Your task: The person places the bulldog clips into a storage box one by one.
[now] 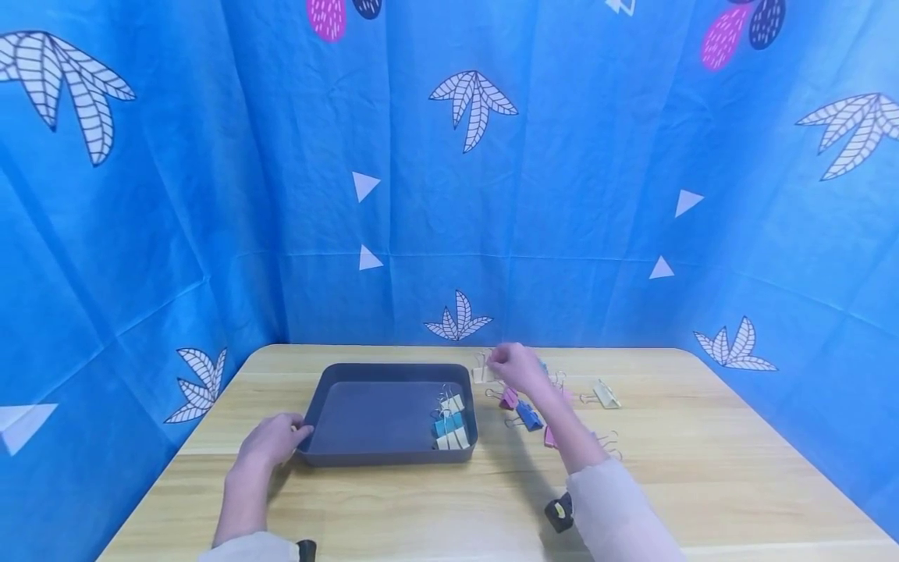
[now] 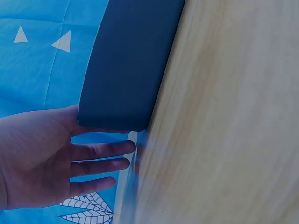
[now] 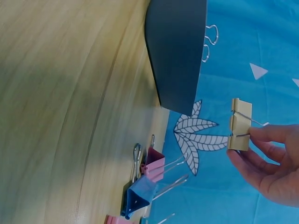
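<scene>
My right hand (image 1: 518, 367) pinches a pale yellow binder clip (image 3: 241, 124) between thumb and fingers, raised off the table just beyond the right end of a dark grey tray (image 1: 389, 458). At the tray's left wall, my left hand (image 2: 37, 156) grips the rim with thumb and index finger; its other fingers stretch out straight below. Inside the tray's right side lie several binder clips, among them a teal clip (image 1: 448, 425) and a pale yellow clip at the front (image 1: 453, 439). Nearest the right hand on the table are a pink binder clip (image 3: 154, 164) and a blue binder clip (image 1: 529, 416).
More loose binder clips lie right of the tray, partly hidden by my right forearm, including a pale one (image 1: 606, 394) farther right. A blue patterned curtain (image 1: 463, 203) hangs around the wooden table (image 1: 730, 468). Dark straps (image 1: 559, 513) sit by both cuffs.
</scene>
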{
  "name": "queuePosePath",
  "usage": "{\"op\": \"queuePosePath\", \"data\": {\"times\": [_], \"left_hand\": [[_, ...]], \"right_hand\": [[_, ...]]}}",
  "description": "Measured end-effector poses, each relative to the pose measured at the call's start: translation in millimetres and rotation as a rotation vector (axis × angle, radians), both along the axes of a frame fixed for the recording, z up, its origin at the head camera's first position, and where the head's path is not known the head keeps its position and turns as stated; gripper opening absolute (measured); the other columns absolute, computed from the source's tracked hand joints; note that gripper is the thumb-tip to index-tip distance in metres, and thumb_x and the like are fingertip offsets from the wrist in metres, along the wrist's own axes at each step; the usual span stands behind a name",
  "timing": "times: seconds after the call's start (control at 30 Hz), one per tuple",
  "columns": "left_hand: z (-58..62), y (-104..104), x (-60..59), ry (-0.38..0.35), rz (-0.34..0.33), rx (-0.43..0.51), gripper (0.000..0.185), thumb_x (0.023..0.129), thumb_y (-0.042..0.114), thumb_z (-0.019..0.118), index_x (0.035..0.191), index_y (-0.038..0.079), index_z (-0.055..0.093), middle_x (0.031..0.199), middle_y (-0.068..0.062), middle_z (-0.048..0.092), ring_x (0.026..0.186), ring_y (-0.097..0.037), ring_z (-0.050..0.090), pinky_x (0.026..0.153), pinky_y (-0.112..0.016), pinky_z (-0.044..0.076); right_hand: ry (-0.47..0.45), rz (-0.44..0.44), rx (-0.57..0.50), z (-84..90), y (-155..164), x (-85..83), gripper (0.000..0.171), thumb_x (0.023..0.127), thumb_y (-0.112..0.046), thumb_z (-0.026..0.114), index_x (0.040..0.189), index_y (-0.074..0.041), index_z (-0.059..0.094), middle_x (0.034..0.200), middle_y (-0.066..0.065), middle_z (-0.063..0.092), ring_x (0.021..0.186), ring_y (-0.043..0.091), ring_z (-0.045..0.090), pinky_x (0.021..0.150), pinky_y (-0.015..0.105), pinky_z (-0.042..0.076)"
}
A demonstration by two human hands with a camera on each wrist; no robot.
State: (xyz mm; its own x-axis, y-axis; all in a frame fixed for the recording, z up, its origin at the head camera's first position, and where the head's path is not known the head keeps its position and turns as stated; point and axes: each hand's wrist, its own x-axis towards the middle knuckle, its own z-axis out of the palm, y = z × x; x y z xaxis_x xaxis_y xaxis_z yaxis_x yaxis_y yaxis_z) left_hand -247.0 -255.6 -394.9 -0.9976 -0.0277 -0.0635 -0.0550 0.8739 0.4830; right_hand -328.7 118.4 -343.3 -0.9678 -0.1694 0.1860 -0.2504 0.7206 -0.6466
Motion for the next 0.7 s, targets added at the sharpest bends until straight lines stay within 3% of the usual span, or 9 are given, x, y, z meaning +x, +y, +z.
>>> {"op": "queuePosePath", "data": {"times": [0.47,0.7], "left_hand": [[1.4,-0.1,1.1,-0.002,-0.001,-0.003,0.04,0.094,0.019,0.05,0.118,-0.013,0.052,0.117,-0.032,0.052,0.108,-0.047,0.047,0.088,-0.057,0.038],[1.5,0.9,2.7,0.003,-0.004,-0.001,0.04,0.094,0.018,0.05,0.118,-0.013,0.053,0.117,-0.032,0.051,0.109,-0.048,0.046,0.089,-0.057,0.038]], "right_hand": [[0.116,0.016,0.003,-14.4,-21.8,-12.6,0.006,0.081,-0.001,0.063,0.086,0.0,0.066,0.077,0.007,0.064,0.067,0.018,0.058,0.062,0.028,0.052],[0.101,0.013,0.001,-24.0,-34.3,-20.1,0.006,0.081,0.0,0.061,0.086,0.0,0.065,0.077,0.007,0.063,0.068,0.018,0.058,0.06,0.026,0.051]]}}
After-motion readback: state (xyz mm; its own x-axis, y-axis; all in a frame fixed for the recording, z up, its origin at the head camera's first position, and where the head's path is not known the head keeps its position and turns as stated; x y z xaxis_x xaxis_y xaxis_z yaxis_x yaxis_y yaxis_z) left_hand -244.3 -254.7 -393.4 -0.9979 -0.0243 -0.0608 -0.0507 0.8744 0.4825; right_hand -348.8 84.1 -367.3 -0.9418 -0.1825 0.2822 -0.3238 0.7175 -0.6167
